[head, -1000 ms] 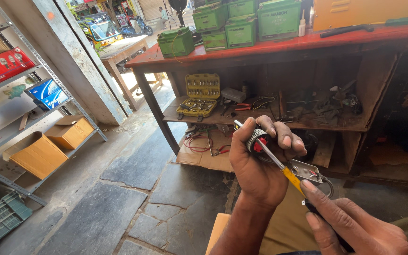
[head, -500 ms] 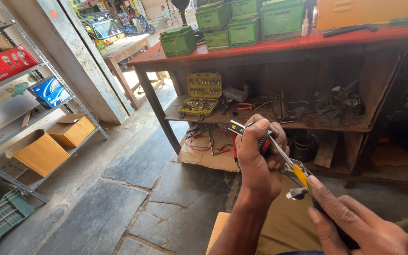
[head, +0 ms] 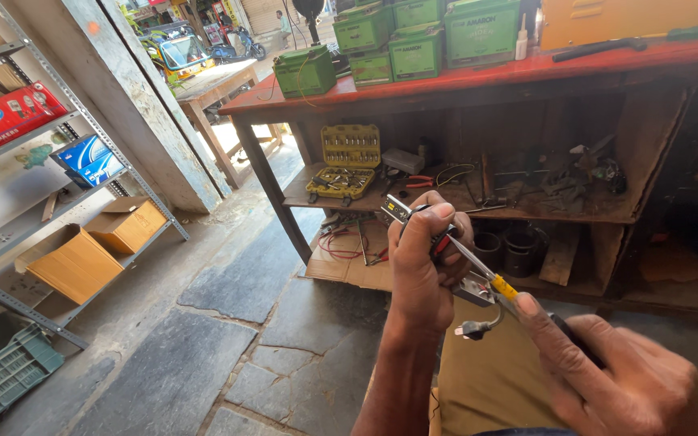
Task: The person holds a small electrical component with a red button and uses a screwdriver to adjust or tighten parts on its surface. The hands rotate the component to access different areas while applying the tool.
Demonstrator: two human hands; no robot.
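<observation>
Two hands in view, both the person's own. Left hand (head: pixel 420 262) raised at frame centre, fingers curled and clamped around a small metal-and-red electrical part (head: pixel 414 216); only its silver end, poking out above the thumb, and a strip of red between the fingers show, the rest is covered by the fist. Right hand (head: pixel 607 379) lower right, partly cut off by the frame edge, closed around the dark grip of a slim screwdriver with a yellow collar and bright steel shaft (head: pixel 490 278). Shaft runs up and left from the right hand into the left fist; the tip is hidden there. The held part sits in the left hand, well apart from the right hand, joined only by the tool.

One short grey lead ending in a small plug (head: pixel 472 329) hangs below the left hand, between the two wrists.

Behind: red-topped wooden workbench (head: pixel 478 79). On top, five green box-shaped batteries (head: pixel 414 40) counted; some cut off by the top edge. On the lower shelf, one open yellow-lined socket set case (head: pixel 346 161) and one pair of red-handled pliers (head: pixel 418 182). Heap of dark metal scrap at shelf right is too shadowed to sort out.

Left: grey slotted-angle steel rack (head: pixel 34 218) holding two tan cardboard boxes (head: pixel 94 246). One green plastic crate (head: pixel 6 375) on the stone floor, clipped at the corner.
</observation>
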